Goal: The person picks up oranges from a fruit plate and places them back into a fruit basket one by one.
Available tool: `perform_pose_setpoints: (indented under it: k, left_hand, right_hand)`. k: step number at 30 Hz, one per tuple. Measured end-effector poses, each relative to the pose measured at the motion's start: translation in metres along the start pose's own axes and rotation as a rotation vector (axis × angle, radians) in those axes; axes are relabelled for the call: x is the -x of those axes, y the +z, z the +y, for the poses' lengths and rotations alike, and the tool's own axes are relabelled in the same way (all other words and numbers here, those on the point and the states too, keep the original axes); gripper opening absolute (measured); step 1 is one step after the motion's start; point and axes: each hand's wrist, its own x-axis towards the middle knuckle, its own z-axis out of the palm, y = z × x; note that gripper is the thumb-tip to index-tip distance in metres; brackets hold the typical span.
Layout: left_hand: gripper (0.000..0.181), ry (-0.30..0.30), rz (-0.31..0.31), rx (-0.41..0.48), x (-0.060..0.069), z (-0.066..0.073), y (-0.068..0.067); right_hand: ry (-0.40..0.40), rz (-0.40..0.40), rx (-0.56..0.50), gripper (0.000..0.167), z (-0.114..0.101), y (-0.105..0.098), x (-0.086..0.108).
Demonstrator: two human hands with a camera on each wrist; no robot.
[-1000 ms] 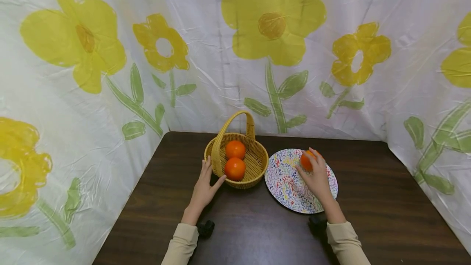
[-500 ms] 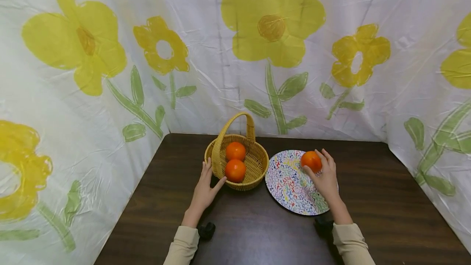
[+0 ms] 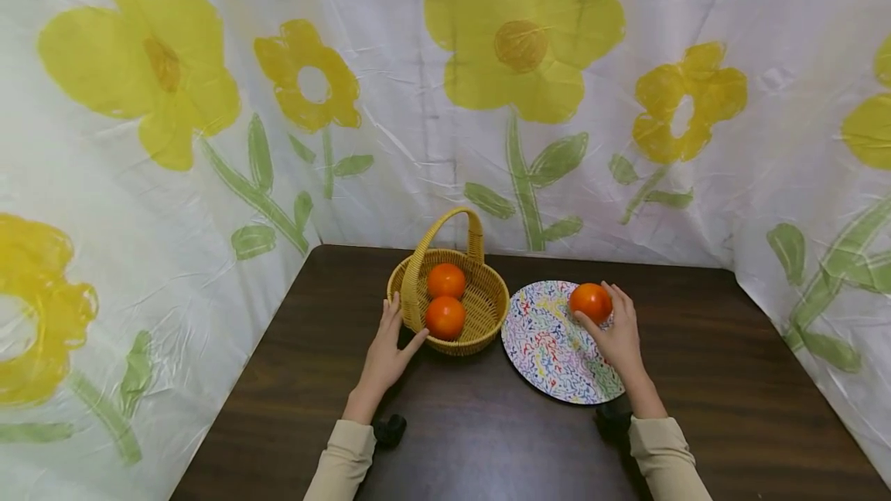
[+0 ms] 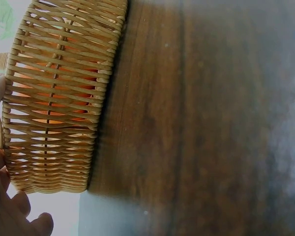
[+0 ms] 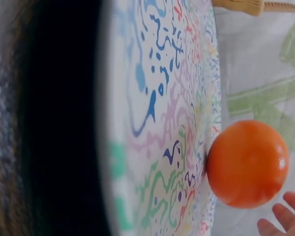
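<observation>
In the head view, a yellow wicker basket (image 3: 493, 308) with a tall arched handle holds two oranges (image 3: 445, 318). My left hand (image 3: 384, 354) lies against the basket's near left side, thumb and fingers spread and fairly straight at the rim. The left wrist view shows the basket's woven wall (image 4: 54, 103) close up, with orange fruit behind the weave. A third smooth, shiny orange (image 3: 591, 303) rests on a round plate (image 3: 543, 354) with a multicoloured squiggle pattern. Beside it, on its right, is my right hand (image 3: 618, 335); in the right wrist view its fingers (image 5: 285, 216) are apart from the orange (image 5: 248, 164).
Basket and plate stand side by side on a dark wood-grain table (image 3: 459, 439). Behind the table and along its sides hangs a white curtain (image 3: 411, 138) printed with yellow flowers. Dark devices (image 3: 390, 431) sit at both wrists.
My right hand has shifted right, from over the orange on the plate to beside it, so more of that orange shows. The left hand stays at the basket.
</observation>
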Motion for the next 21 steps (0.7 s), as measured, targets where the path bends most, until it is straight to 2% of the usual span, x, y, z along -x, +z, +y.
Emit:
perform_pose_setpoints:
  k: [7,21]
  left_hand:
    - [0.077,-0.001,-0.004,-0.006,-0.0002,0.0012,-0.0009]
    - [0.075,-0.010,-0.017,0.010,0.0003,0.0011,-0.0014]
  right_hand:
    - [0.039,-0.042,0.029,0.080,0.0022,0.0007,-0.0007]
    - [0.044,-0.078,0.045,0.082,0.0073,0.0015,-0.0035]
